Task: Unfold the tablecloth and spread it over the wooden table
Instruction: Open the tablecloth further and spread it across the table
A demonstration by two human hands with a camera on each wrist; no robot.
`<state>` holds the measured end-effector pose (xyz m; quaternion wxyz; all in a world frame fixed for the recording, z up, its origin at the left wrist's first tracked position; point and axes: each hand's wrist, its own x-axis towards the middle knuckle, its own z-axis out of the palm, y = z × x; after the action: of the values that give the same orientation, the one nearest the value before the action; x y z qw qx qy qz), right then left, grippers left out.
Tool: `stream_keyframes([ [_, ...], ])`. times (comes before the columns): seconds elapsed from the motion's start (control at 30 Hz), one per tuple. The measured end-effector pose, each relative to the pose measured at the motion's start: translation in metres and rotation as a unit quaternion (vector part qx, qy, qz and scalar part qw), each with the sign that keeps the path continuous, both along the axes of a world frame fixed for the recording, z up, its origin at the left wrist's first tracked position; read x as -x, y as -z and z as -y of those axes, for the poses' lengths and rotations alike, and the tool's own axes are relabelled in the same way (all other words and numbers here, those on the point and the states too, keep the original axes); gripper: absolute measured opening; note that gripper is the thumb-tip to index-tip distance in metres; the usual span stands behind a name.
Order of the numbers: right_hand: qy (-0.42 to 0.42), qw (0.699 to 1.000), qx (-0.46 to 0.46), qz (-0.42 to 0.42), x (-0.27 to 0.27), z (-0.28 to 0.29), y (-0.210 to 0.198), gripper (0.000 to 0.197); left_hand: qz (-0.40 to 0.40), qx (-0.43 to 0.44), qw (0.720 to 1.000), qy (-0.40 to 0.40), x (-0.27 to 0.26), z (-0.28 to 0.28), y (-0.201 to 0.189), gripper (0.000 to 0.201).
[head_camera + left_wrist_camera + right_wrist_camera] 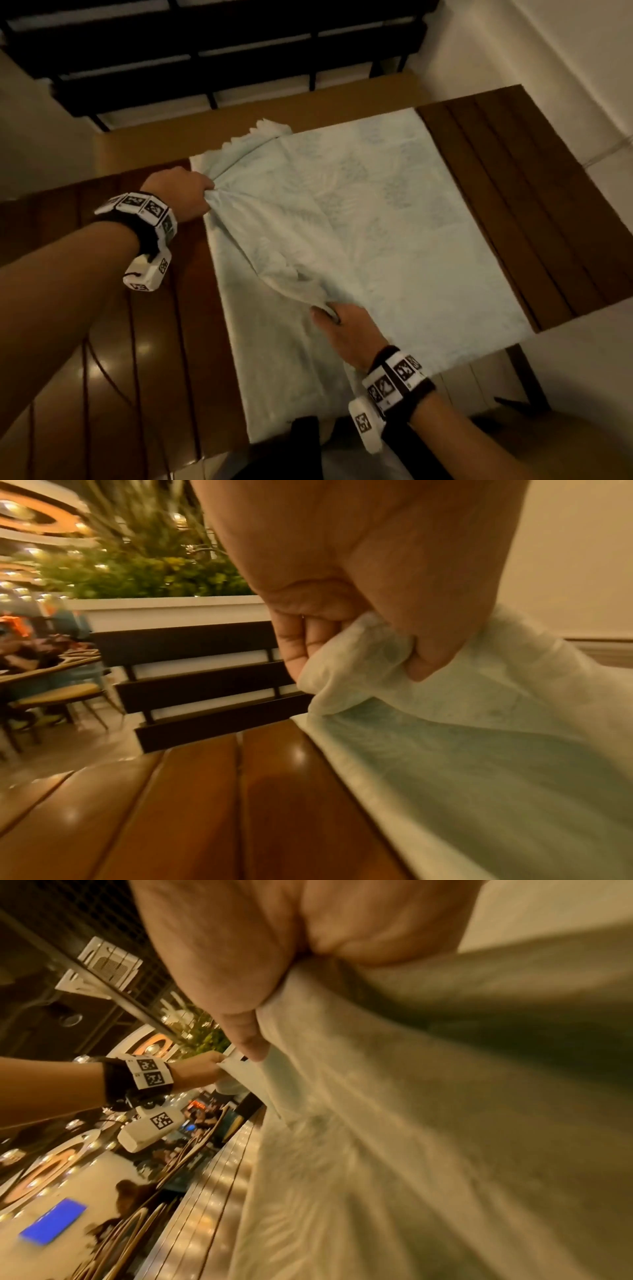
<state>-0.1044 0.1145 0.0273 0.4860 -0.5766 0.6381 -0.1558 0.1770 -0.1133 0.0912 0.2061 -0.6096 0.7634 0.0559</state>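
A pale blue-white patterned tablecloth (370,219) lies partly unfolded across the middle of the slatted wooden table (534,205). Its top layer is lifted off the layer beneath. My left hand (191,192) grips a bunched far-left part of that layer; in the left wrist view the left hand (359,631) has curled fingers pinching the tablecloth (496,750) above the table (240,804). My right hand (337,320) pinches the same layer near the front; in the right wrist view the right hand (253,1031) holds the tablecloth (394,1123), with the left hand (202,1066) beyond.
A dark slatted bench (219,51) stands just past the table's far edge. Bare wood shows to the left (102,342) and right of the cloth. A pale wall (565,51) runs along the right. Other diners and chairs (41,674) sit far left.
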Motion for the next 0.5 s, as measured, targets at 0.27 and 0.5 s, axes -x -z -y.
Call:
stream_keyframes([
  [0.27,-0.111,0.993,0.015,0.037,-0.152,0.003,-0.009,0.046,-0.035,0.014,0.997,-0.071,-0.142,-0.052,-0.011,0.035],
  [0.5,-0.231,0.972,-0.009,0.039,-0.226,0.013,-0.007,0.042,-0.029,0.022,0.989,-0.140,-0.223,-0.078,-0.021,0.032],
])
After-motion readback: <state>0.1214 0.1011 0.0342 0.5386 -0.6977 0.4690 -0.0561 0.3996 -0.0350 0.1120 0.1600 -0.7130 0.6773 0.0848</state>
